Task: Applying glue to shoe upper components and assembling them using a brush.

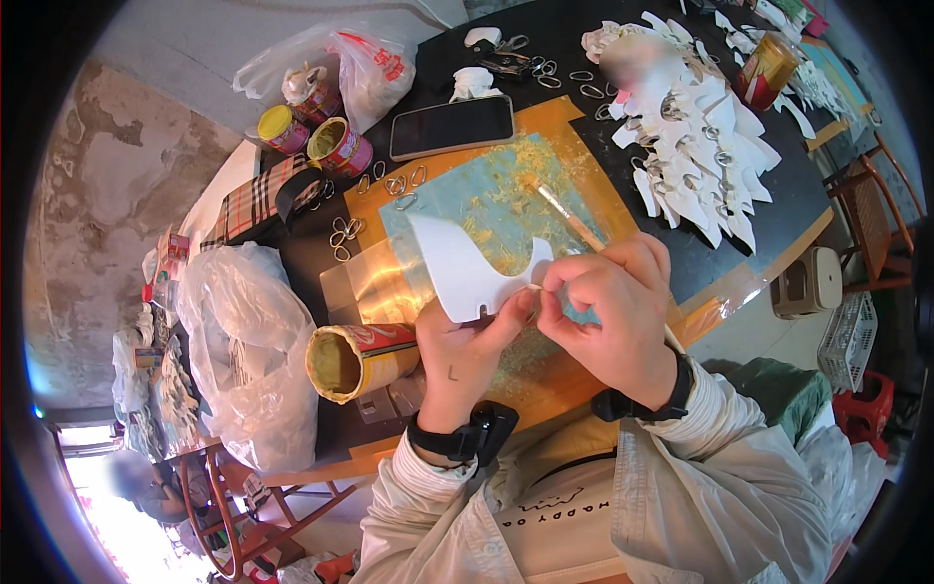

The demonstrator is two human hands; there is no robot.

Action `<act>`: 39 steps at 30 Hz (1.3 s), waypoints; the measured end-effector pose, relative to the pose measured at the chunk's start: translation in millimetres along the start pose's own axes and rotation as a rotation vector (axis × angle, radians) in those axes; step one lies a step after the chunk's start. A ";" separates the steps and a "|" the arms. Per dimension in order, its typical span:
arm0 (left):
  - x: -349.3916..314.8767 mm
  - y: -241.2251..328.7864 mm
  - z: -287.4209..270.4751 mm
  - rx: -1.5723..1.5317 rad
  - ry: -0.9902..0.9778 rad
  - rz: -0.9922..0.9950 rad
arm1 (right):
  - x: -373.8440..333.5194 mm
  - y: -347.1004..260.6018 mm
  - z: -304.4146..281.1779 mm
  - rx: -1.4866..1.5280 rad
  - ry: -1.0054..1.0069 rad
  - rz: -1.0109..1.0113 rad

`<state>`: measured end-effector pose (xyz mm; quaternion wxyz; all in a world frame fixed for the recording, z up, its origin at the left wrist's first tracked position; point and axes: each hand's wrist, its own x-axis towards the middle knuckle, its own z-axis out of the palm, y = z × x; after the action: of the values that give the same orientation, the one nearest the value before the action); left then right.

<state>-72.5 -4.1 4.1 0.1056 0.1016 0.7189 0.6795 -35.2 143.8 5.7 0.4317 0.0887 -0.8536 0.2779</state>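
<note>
A white, flat cut piece [455, 268] with a deep curved edge and a small notch is held up over the work mat. My left hand [465, 355] grips its lower edge, thumb on top. The fingertips of my right hand [618, 310] are pinched on its right end, close to my left thumb; what lies right between them is mostly hidden. Beyond my right hand, a brush-like stick [569, 216] rests on the yellow-stained blue sheet [438, 195]. An open red and yellow can [360, 362] lies tilted beside my left wrist.
A phone [452, 128] and open tins [339, 146] stand at the back. Metal rings [345, 234] are scattered about. White cut pieces [696, 146] are heaped at the right. A plastic bag [248, 341] and a plaid pouch [263, 202] lie left; another person [146, 487] is far off.
</note>
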 end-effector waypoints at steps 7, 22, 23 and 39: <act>1.2 -4.0 0.4 -0.155 -0.018 -0.088 | -3.3 -6.1 2.2 0.077 -0.039 0.222; -1.4 -8.7 -2.1 -0.325 -0.029 -0.214 | 0.5 9.6 -6.0 0.675 -0.521 0.539; -2.0 -8.6 -2.0 -0.320 -0.033 -0.184 | 0.6 8.7 -6.1 0.782 -0.482 0.620; 0.2 -6.8 -7.6 -0.409 -0.238 -0.278 | -10.9 14.7 -1.7 1.191 -0.655 0.957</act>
<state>-74.9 -11.7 -2.3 0.2998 0.0575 0.5563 0.7729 -33.1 156.0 -8.0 -0.1225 0.0061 -0.5915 0.7969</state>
